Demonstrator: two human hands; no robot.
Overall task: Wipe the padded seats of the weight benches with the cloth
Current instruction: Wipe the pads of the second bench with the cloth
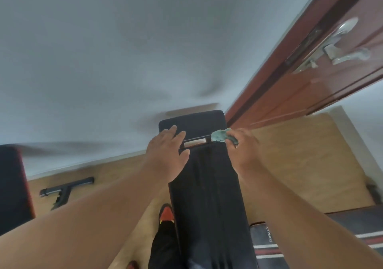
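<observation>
In the right hand [242,144], a crumpled grey-green cloth [220,135].

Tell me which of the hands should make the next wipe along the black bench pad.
Right. The right hand already grips the green cloth at the pad's far right edge. The left hand is open and holds nothing.

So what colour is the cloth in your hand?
Pale blue-green; the cloth shows bunched in the right hand, head view.
</observation>
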